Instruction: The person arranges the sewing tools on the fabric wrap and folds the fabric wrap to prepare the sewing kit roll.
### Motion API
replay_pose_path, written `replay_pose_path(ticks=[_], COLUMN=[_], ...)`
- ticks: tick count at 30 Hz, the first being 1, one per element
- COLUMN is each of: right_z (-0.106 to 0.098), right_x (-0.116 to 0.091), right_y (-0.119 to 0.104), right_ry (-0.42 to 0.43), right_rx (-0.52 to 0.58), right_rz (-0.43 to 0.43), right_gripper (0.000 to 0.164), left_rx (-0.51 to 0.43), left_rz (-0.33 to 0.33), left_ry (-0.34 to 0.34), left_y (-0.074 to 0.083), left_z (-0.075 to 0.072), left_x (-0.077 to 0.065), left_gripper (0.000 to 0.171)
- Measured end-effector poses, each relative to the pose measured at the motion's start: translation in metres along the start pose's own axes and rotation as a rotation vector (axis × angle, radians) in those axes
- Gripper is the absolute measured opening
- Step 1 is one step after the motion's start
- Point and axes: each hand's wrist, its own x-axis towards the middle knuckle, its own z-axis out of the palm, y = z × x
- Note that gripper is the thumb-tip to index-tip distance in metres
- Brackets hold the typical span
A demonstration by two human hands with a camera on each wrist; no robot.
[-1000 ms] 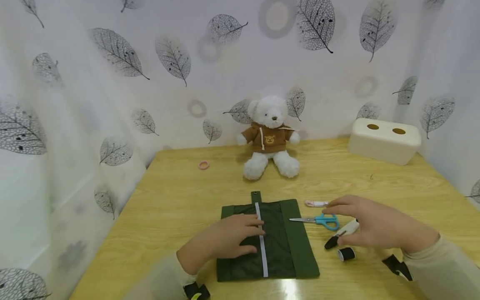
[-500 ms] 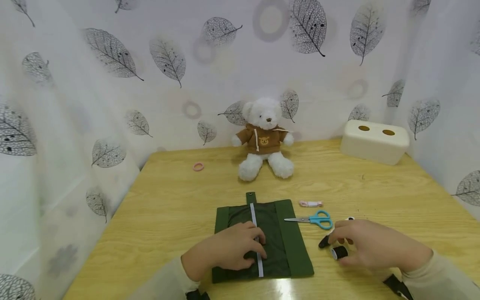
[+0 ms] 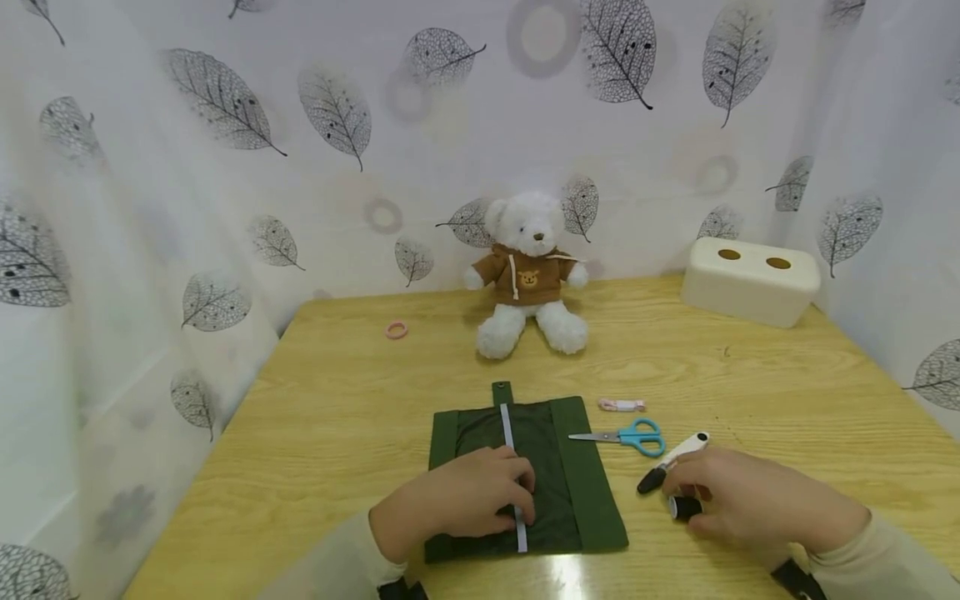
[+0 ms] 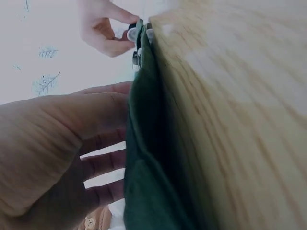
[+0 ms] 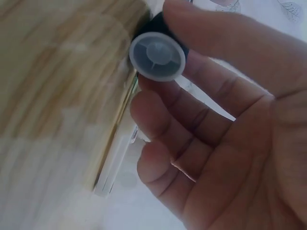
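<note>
My right hand (image 3: 738, 504) pinches a spool of black thread (image 3: 686, 507) between thumb and fingers at the table's right; its white end faces the camera in the right wrist view. My left hand (image 3: 468, 496) rests on a dark green fabric roll-up pouch (image 3: 596, 483), fingers bent a little and touching the cloth near a white strip (image 3: 507, 427). A tab with a snap sticks out from the pouch's far edge. Blue-handled scissors (image 3: 642, 437) lie with their blades over its right border. Beside my right fingers lies a white-handled tool with a black end (image 3: 678, 454).
A small pink-and-white bundle (image 3: 622, 406) lies beyond the scissors. Farther back are a pink ring (image 3: 397, 330), a white teddy bear in a brown hoodie (image 3: 528, 279) and a cream box with two holes (image 3: 750, 283). A leaf-print curtain (image 3: 337, 208) borders the table.
My right hand has come down and toward me, from above the scissors to the spool, and taken hold of it. My left fingers have bent a little more on the pouch.
</note>
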Motion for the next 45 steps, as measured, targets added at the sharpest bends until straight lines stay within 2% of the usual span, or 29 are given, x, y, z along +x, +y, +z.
replay_pose_path(ticks=[6,13,18,22,26,29,35,41,45], right_z=[0.001,0.006,0.01,0.011,0.009,0.007,0.008,0.01,0.013], right_x=[0.004,0.021,0.039,0.053,0.064,0.071,0.085,0.094,0.098], right_y=[-0.004,-0.012,-0.022,-0.033,-0.044,-0.052,-0.064,-0.07,-0.077], right_ry=[0.005,0.069,0.049,0.036,0.007,-0.01,-0.019,-0.02,-0.012], right_rx=[-0.015,-0.02,0.012,-0.007,-0.05,-0.068,-0.051,-0.102,-0.126], right_rz=[-0.002,-0.181,-0.284,-0.344,-0.355,-0.332,-0.333,-0.371,-0.351], right_gripper=[0.026,0.026,0.027,0.025,0.022,0.02,0.019,0.018,0.019], left_rx=[-0.018,-0.048,-0.09,-0.106,-0.11,-0.112,-0.116,-0.127,-0.157], left_rz=[-0.015,-0.005,-0.016,-0.022,-0.018,-0.012,-0.034,-0.058,-0.059], left_ry=[-0.004,0.009,0.003,0.0,0.007,0.021,0.027,0.019,0.016], left_y=[0.0,-0.002,-0.002,-0.003,-0.003,-0.003,-0.002,-0.001,-0.002], left_z=[-0.001,0.001,0.001,0.001,0.001,0.001,0.001,0.0,-0.001], left_x=[-0.002,-0.004,-0.006,-0.007,-0.007,-0.007,-0.006,-0.006,-0.006], left_gripper=[0.014,0.013,0.012,0.012,0.013,0.013,0.013,0.014,0.014])
